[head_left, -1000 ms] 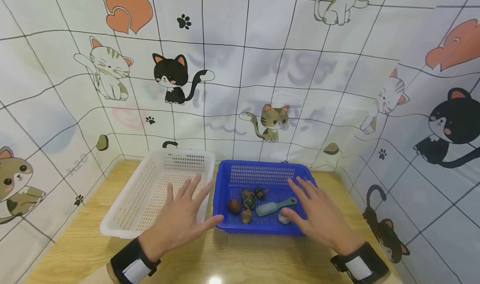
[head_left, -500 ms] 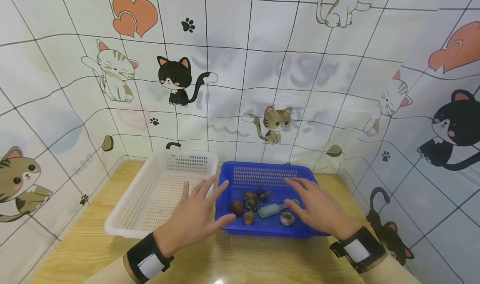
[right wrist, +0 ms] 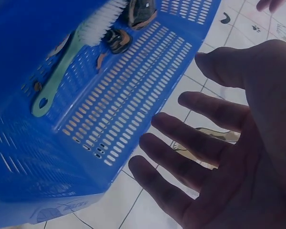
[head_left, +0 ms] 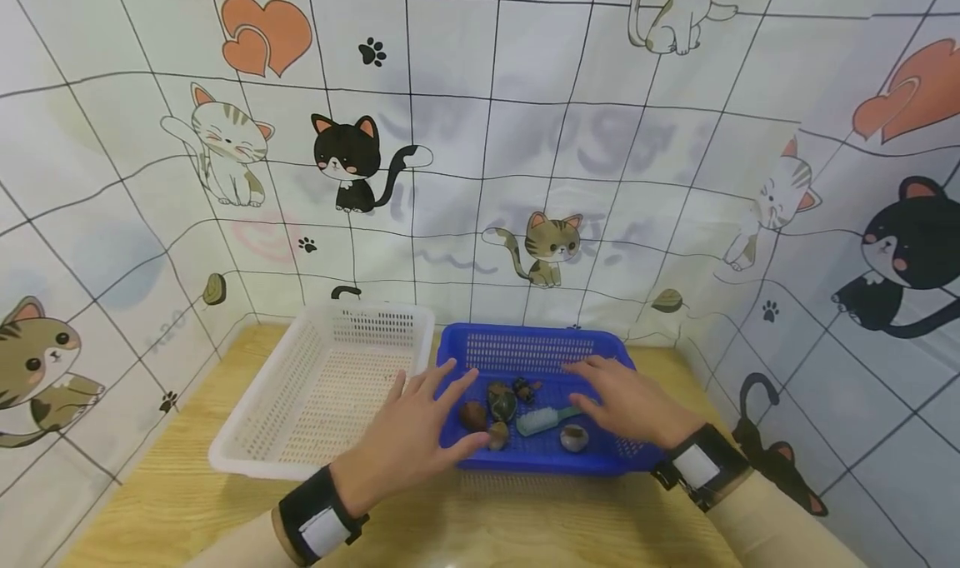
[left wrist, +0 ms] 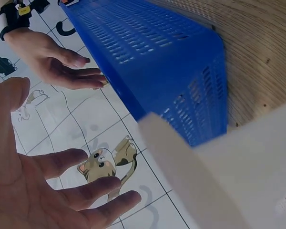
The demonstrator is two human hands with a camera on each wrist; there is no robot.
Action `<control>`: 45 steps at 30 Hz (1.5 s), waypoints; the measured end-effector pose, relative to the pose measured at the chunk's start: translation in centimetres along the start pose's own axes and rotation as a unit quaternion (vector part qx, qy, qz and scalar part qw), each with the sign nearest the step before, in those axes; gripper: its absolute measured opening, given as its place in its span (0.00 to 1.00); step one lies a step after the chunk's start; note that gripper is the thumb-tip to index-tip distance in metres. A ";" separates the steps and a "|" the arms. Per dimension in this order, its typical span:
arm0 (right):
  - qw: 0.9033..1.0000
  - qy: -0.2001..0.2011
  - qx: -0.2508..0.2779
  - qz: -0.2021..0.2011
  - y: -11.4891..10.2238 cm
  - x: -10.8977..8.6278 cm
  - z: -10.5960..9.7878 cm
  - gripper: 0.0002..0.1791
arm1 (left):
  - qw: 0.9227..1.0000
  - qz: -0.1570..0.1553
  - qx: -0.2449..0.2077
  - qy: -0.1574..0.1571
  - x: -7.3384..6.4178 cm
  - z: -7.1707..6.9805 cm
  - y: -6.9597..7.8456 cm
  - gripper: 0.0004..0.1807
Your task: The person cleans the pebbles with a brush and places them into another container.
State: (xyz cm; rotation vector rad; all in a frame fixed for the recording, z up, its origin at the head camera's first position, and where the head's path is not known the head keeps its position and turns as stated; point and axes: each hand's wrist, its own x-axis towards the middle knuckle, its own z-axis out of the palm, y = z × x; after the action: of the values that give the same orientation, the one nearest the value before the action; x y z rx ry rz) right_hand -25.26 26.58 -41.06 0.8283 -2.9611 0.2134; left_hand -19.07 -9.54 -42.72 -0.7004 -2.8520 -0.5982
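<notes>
My left hand (head_left: 408,430) hovers with spread fingers over the white basket's right side and the blue basket's near left corner. It holds nothing. My right hand (head_left: 626,401), fingers extended, is above the right part of the blue basket (head_left: 532,330), also holding nothing. Inside that basket lies a scrub brush (head_left: 538,421) with white bristles; its green handle shows fully in the right wrist view. Around the brush are a round brown object (head_left: 472,416), a dark mottled lump (head_left: 501,401), a small dark piece (head_left: 524,389), a small brownish piece (head_left: 498,435) and a grey-white rounded object (head_left: 574,438).
A white perforated basket (head_left: 262,385) stands left of the blue one, close beside it. Both sit on a wooden tabletop (head_left: 525,526). Behind and at the sides hangs a cat-printed, grid-lined sheet (head_left: 450,193).
My left hand has moved right, from over the white basket toward the blue one. My right hand has shifted slightly left, and the grey-white object it partly covered now shows. The objects lie as before.
</notes>
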 end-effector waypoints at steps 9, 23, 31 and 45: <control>0.999 -0.035 0.005 0.007 0.3 1.0 0.0 0.24 | 0.999 0.031 -0.005 0.000 0.6 0.6 1.3 0.46; 0.994 -0.103 0.029 0.007 0.1 3.2 0.5 0.21 | 0.998 0.058 0.000 -0.007 1.3 2.2 2.8 0.45; 0.990 -0.134 0.031 -0.003 0.3 4.2 1.4 0.19 | 0.998 0.060 -0.007 -0.019 1.8 3.2 3.2 0.44; 0.983 -0.183 0.011 0.018 -0.2 5.9 2.2 0.16 | 0.997 0.076 0.008 -0.014 3.7 3.5 4.4 0.40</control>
State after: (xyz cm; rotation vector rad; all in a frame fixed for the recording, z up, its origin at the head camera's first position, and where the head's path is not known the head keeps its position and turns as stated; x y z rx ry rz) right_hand -30.19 23.05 -42.65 0.9054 -3.3206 0.1043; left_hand -20.37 -2.98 -43.54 -0.9196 -2.7921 -0.5450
